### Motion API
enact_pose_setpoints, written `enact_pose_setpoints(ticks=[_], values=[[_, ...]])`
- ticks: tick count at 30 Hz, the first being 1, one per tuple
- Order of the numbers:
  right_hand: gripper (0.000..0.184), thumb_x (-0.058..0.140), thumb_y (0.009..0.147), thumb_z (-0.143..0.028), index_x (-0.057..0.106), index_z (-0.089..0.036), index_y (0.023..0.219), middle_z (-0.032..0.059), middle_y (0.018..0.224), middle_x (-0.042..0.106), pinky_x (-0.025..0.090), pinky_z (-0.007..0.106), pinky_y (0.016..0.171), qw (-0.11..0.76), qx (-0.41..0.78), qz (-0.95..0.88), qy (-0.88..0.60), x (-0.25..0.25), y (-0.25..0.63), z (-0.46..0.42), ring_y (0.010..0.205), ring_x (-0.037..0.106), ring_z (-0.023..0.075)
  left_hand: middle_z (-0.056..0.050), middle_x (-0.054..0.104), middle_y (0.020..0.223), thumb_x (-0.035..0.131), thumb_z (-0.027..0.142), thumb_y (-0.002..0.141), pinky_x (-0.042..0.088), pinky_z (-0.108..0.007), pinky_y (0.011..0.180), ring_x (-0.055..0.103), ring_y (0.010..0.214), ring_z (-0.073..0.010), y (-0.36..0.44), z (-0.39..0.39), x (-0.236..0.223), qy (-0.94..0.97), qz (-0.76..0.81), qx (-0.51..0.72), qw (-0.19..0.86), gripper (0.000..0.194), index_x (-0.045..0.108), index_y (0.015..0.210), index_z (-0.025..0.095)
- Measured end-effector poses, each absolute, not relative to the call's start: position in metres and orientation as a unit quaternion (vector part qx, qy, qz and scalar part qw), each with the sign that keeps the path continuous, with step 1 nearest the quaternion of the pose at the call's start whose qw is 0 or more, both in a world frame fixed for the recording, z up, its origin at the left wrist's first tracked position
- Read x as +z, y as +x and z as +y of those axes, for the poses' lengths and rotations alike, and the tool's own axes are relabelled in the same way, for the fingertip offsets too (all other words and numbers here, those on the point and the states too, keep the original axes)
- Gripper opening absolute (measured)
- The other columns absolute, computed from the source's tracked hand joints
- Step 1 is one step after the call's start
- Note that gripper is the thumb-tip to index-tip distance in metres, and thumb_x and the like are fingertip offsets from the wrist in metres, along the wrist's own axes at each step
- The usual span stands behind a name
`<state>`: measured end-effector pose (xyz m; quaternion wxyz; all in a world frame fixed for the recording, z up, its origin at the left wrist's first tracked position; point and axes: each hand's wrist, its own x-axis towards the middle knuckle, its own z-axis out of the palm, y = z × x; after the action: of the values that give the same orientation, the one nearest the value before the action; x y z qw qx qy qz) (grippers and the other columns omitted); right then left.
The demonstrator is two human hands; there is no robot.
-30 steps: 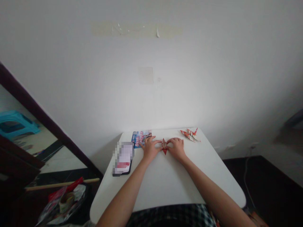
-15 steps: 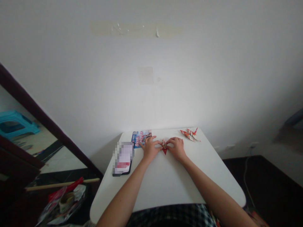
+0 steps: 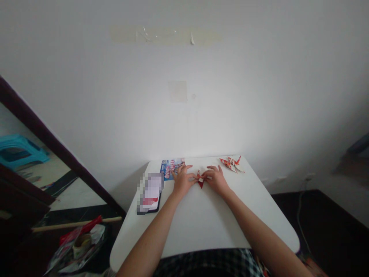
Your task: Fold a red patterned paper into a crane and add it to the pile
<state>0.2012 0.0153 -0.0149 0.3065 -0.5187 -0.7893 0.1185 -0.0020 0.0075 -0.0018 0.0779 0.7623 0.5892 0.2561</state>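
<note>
A small folded piece of red and white paper (image 3: 200, 183) lies at the middle of the white table (image 3: 207, 223), one point facing me. From its left side my left hand (image 3: 183, 181) pinches it between thumb and forefinger, the other fingers spread. My right hand (image 3: 215, 179) grips its right side with the fingertips. Behind my right hand, folded paper cranes (image 3: 231, 164) in the same red and white rest near the back right corner. The fingertips cover part of the paper's edges.
A printed blue card or booklet (image 3: 170, 168) lies behind my left hand. Left of my forearm is a phone (image 3: 151, 194), its screen blurred out. A pale wall (image 3: 201, 127) rises at the table's back edge. On the floor at left sits a bag (image 3: 79, 246) of odds and ends.
The paper's upper part now looks narrower and folded differently between my fingers. My right hand's fingers have lifted and spread a little. The cranes, card and phone stay where they were.
</note>
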Motion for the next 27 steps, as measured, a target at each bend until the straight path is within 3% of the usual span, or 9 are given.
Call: enact_pose_setpoints(ticks=[10, 19, 23, 27], values=[[0.027, 0.058, 0.093, -0.018, 0.079, -0.035, 0.091, -0.0021, 0.108, 0.080, -0.002, 0.071, 0.121, 0.260, 0.080, -0.820, -0.503, -0.004, 0.204, 0.008, 0.137, 0.051, 0.0262, 0.006, 0.058, 0.151, 0.077, 0.035, 0.085, -0.007, -0.076, 0.121, 0.034, 0.151, -0.0338, -0.004, 0.006, 0.002, 0.791, 0.558, 0.245, 0.055, 0.008, 0.082, 0.088, 0.041], [0.025, 0.060, 0.094, -0.019, 0.079, -0.036, 0.090, -0.0047, 0.107, 0.080, -0.012, 0.071, 0.120, 0.243, 0.041, -0.834, -0.493, 0.003, 0.202, 0.006, 0.139, 0.051, 0.0267, 0.006, 0.053, 0.156, 0.076, 0.036, 0.086, -0.015, -0.069, 0.122, 0.029, 0.153, -0.0326, -0.010, 0.009, 0.002, 0.806, 0.549, 0.210, 0.061, 0.010, 0.082, 0.092, 0.041], [0.023, 0.063, 0.094, -0.022, 0.079, -0.038, 0.094, -0.0031, 0.111, 0.079, -0.012, 0.074, 0.118, 0.231, 0.059, -0.833, -0.499, 0.004, 0.204, 0.005, 0.140, 0.050, 0.0282, 0.006, 0.052, 0.158, 0.076, 0.040, 0.086, -0.012, -0.070, 0.123, 0.028, 0.153, -0.0324, -0.014, 0.009, 0.004, 0.813, 0.539, 0.207, 0.072, 0.009, 0.083, 0.092, 0.041], [0.020, 0.063, 0.094, -0.028, 0.079, -0.038, 0.100, -0.0010, 0.119, 0.077, -0.006, 0.076, 0.118, 0.239, 0.111, -0.823, -0.504, 0.001, 0.208, 0.003, 0.142, 0.048, 0.0297, 0.002, 0.054, 0.157, 0.076, 0.041, 0.086, -0.003, -0.074, 0.123, 0.030, 0.151, -0.0349, -0.014, 0.008, 0.004, 0.802, 0.547, 0.221, 0.092, 0.010, 0.084, 0.091, 0.036]])
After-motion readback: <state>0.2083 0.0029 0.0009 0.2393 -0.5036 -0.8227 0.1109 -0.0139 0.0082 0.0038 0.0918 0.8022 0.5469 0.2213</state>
